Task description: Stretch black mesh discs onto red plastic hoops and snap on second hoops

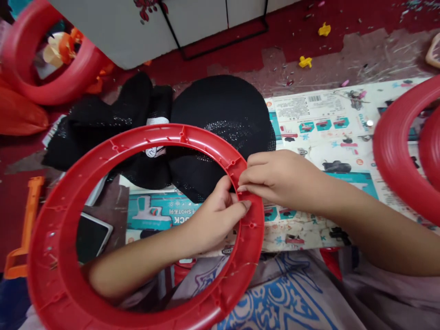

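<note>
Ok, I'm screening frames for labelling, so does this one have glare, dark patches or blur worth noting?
Head view: pale glare along the upper edge of the held red ring; head view: the black fabric is so dark that its folds are hard to read; head view: the red ring at upper left looks soft.

The large ring is a glossy, plain red, and the ring at right is red too, with fine lines circling it. Beyond lies black cloth, partly dotted with mesh holes, its tag white with a black drawing. The printed sheet mixes white with teal panels and red-and-white toy-gun pictures. The shirt is pale mauve-grey — patterned in blue scrolls — and two yellow pieces dot the red floor.
</note>
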Demonstrator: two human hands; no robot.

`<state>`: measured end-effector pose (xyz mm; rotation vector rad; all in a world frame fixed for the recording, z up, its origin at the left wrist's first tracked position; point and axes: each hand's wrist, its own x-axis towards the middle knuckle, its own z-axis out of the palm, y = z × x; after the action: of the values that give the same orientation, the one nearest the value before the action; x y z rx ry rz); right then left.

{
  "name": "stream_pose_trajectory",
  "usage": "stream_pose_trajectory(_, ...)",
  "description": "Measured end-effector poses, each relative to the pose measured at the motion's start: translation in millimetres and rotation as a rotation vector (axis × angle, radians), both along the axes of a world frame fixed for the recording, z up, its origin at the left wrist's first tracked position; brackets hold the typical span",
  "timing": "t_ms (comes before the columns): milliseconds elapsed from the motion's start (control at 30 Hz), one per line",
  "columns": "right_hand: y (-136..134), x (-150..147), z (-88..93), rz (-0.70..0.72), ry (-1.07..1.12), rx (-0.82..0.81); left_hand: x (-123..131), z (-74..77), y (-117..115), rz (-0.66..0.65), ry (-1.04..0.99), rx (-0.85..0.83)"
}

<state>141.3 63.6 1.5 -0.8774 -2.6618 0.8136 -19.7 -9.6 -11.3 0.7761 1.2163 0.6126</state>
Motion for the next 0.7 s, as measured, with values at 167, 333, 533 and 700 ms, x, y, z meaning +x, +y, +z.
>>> stream_pose_trajectory(167, 4.4, 7.7, 6.4, 0.021, -0.013, -0.045, -8.7, 0.4, 2.1, -0.233, 0.169, 0.108)
stream_pose_trajectory(333, 4.5, 12.4, 5.2, 0.137, 0.080, 0.180, -14.9, 5.9, 3.1, -0.510, 0.243, 0.147)
stream_pose_trajectory(533, 4.3, 9.8, -3.5, 0.149, 0.196, 0.248, -15.7, 8.7, -0.5, -0.583, 0.189, 0.246)
stream_pose_trajectory(700, 5.9, 11.3, -4.1, 0.141, 0.178, 0.137, -14.8, 6.4, -0.9, -0.579, 0.094, 0.154)
